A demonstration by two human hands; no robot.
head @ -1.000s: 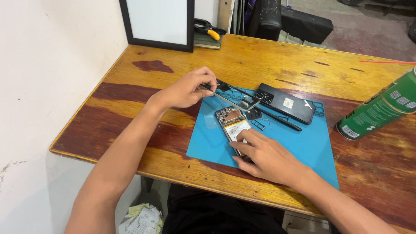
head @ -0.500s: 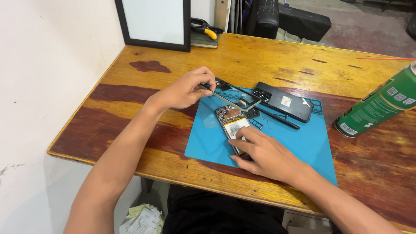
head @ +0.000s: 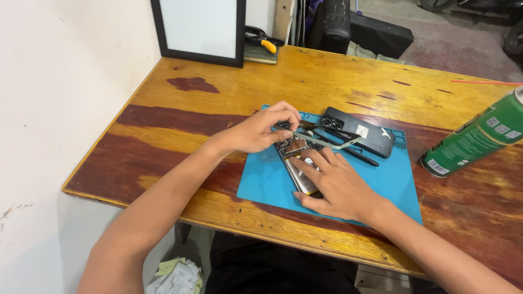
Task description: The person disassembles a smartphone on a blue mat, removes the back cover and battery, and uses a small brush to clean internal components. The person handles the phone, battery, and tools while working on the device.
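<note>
An opened phone point(head: 297, 163) with its circuit board showing lies on a blue work mat point(head: 261, 182). My right hand point(head: 332, 182) rests flat on the phone, fingers spread. My left hand point(head: 261, 130) pinches one end of a thin pale frame piece point(head: 327, 142) and holds it tilted just above the phone's top. The phone's dark back cover point(head: 362, 133) lies on the mat beyond it, beside a thin black tool point(head: 357, 155).
A green spray can point(head: 474, 136) lies on its side at the table's right. A black-framed white board point(head: 199, 27) leans at the back, with yellow-handled pliers point(head: 261, 41) next to it. The wooden table point(head: 327, 81) ends at a white wall on the left.
My left hand has lifted the thin frame piece up off the phone. My right hand has slid further up over the phone, fingers spread.
</note>
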